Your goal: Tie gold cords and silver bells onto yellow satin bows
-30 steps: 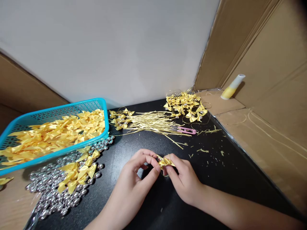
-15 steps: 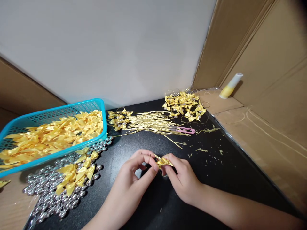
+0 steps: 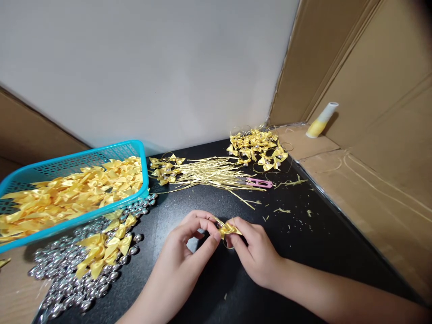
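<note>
Pinching, head view: 1 yellow bow point(image 3: 228, 229), btwn our L hand point(image 3: 189, 249) & R hand point(image 3: 258, 252). R thumb & index pressed tog. on its right end; L thumb & index meet at its left end, exact contact partly hidden. Thin gold loop point(image 3: 228, 246) shows just below bow; bead on it or not, we can't tell.

Done, as we judge: bows w/ silver beads & gold loops, 2 lots. Larger pile point(image 3: 258, 146), beyond grip, to right; smaller cluster point(image 3: 166, 168), beyond grip, to left.

Left to do, as we judge: most of stock. Teal basket point(image 3: 145, 168), left of grip, holding many bare bows point(image 3: 87, 184); a few loose bows point(image 3: 108, 247), also left of grip, on silver beads point(image 3: 67, 274), qty. large, uncounted. Gold strands point(image 3: 212, 172), 1 spread bundle, beyond grip, btwn both lots. Bow in hand: part-worked, we'd say.

Sundries: pink snips point(image 3: 261, 182), beyond grip, slightly right, tip among strands; clippings point(image 3: 281, 210), right of grip; white-&-yellow tube point(image 3: 322, 120), tilted, far right beyond grip, by cardboard point(image 3: 371, 135).

Markings: no brand, label or writing we can read; small print on snips, if any, too small.
</note>
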The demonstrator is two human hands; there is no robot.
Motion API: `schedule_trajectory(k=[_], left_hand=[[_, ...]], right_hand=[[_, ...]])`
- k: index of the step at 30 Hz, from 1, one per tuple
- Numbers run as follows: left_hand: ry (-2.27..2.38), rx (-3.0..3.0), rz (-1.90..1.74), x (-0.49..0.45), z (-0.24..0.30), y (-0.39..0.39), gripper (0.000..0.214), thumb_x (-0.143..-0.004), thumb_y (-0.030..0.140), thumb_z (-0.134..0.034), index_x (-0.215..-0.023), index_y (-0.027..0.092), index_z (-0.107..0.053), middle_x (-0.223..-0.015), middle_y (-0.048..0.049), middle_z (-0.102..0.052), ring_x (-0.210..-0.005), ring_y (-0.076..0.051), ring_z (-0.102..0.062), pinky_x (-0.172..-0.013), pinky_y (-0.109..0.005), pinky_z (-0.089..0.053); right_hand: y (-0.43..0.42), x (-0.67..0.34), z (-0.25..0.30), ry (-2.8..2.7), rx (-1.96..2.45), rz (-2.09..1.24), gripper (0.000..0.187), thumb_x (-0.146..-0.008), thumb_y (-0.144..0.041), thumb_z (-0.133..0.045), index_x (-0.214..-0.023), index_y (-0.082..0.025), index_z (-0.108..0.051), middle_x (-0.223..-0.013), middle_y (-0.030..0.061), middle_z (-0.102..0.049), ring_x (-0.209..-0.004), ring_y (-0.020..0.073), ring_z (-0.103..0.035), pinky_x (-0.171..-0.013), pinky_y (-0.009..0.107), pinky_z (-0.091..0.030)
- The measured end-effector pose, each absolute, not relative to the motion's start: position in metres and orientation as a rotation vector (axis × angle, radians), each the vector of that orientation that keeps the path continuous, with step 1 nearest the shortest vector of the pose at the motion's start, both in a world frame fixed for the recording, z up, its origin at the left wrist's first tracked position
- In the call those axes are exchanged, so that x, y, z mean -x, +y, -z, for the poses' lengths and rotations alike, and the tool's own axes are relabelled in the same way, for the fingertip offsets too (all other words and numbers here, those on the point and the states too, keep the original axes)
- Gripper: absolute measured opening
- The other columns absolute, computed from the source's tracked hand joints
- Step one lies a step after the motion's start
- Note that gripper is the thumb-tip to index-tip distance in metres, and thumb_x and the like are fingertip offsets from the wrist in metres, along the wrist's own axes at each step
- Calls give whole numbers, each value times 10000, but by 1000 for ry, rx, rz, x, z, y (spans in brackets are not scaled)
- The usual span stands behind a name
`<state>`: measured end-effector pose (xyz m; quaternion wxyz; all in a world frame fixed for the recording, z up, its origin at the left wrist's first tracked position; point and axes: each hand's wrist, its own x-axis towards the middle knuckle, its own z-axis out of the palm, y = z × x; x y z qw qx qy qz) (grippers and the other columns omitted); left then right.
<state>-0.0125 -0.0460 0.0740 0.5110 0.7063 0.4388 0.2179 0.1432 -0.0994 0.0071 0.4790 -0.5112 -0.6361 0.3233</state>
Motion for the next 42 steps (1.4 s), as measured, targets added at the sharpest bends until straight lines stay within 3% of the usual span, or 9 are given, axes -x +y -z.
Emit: schedule_trajectory(k=[42], left_hand=[[1020,-1779,-535,13,-69,-46,169,-899,276,-546,-747,209,-575,-912,-27,-604,-883,-181,-581,-796,-278,-438]], right_hand=[[-98,-144,-7,-1488,1212,-888,194,-933,-141,-410,-761,-210,-467,-676,-34,-519,-611,107,-509,-614,227,-391]])
